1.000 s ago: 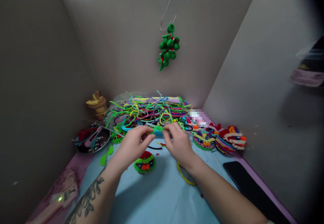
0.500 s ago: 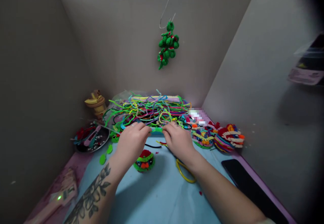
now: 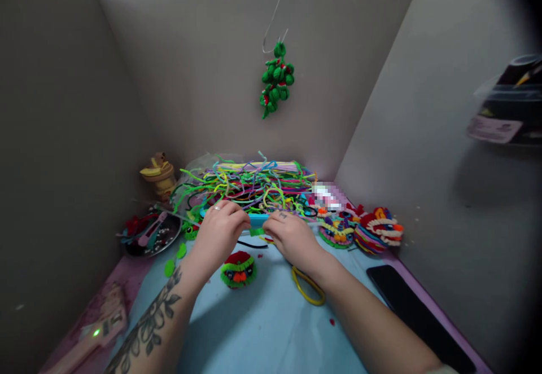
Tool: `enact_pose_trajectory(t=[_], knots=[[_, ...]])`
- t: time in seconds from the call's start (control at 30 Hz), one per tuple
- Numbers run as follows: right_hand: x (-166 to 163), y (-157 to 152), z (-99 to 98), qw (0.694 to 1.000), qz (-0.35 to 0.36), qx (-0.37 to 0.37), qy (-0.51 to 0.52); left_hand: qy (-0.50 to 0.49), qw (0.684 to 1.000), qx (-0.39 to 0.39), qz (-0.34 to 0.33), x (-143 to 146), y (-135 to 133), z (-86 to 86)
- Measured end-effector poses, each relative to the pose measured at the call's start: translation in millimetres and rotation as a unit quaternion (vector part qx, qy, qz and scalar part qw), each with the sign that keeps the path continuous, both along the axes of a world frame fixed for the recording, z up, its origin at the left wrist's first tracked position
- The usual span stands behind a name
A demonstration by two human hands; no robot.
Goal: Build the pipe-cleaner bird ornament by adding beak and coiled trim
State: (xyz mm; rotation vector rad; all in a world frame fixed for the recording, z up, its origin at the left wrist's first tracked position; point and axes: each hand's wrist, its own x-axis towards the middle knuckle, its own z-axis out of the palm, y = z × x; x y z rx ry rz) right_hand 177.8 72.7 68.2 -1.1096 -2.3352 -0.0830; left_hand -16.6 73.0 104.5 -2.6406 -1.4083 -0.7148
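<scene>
My left hand [image 3: 224, 230] and my right hand [image 3: 292, 236] are raised side by side over the blue work surface, fingertips pinched. A short length of bright green pipe cleaner [image 3: 256, 231] spans the gap between them, gripped at both sides. Pale strands stick out beyond the hands; I cannot tell whether they belong to it. Below the left hand sits a round pipe-cleaner bird head [image 3: 239, 270], green and red with dark eyes and an orange beak. Yellow-handled scissors [image 3: 308, 286] lie under my right wrist, their blades mostly hidden.
Behind the hands is a heap of colourful pipe cleaners [image 3: 245, 185]. A metal dish [image 3: 169, 238] and pink glue gun [image 3: 99, 331] stand left. Finished pipe-cleaner pieces [image 3: 379, 230] and a black phone-like slab [image 3: 415, 312] lie right. A green bundle [image 3: 277, 78] hangs on the back panel.
Both hands have come down slightly, with the green pipe cleaner now lower, in front of the blue tray edge. The whole view has shifted a little.
</scene>
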Motion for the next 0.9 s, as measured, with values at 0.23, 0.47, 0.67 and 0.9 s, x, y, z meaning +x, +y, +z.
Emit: enact_pose_trajectory(t=[0.23, 0.47, 0.67, 0.9], knots=[[10.5, 0.3, 11.1, 0.989, 0.105, 0.050, 0.091, -0.141, 0.981, -0.121, -0.045, -6.5, 7.7, -2.1], [10.7, -7.3, 19.4, 0.947, 0.147, -0.054, 0.282, -0.366, 0.822, -0.417, -0.131, -5.9, 8.6, -7.7], [4.8, -1.8, 10.9, 0.939, -0.014, -0.085, 0.332, -0.460, 0.780, -0.412, -0.099, 6.0, 6.0, -17.6], [0.6, -3.4, -0.2, 0.969, -0.089, 0.008, 0.228, -0.490, 0.797, -0.351, -0.043, 20.6, 3.1, -17.8]])
